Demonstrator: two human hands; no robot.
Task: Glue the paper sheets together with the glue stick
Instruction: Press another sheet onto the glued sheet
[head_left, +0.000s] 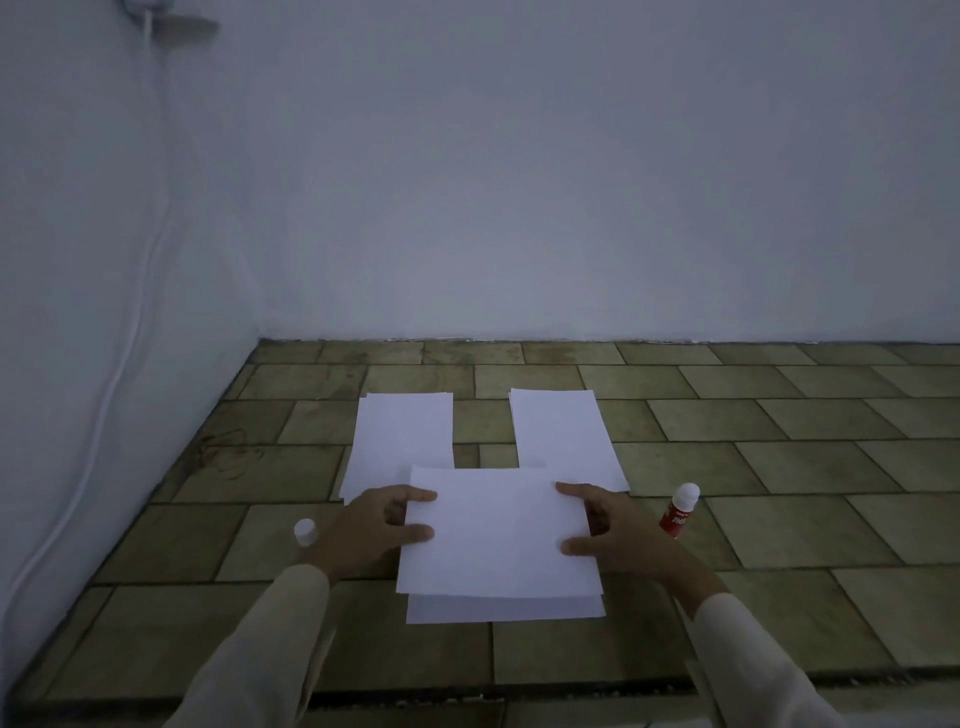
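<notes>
From the head view, I read this as the laying step: my left hand (376, 525) and right hand (605, 530) each pinch a side of the top sheet (498, 530) over the bottom sheet (504, 609) on the floor (779, 467). Next it needs squaring and pressing flat. The glue stick (678, 512) stands just right of my right grip, its cap (305, 531) just left of my left.

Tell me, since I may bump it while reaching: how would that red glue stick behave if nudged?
The glue stick stands upright and leaning, tall for its narrow base, so it would probably tip. Being round, it would likely roll across the tiled surface. It looks uncapped, so its tip might smear.
</notes>
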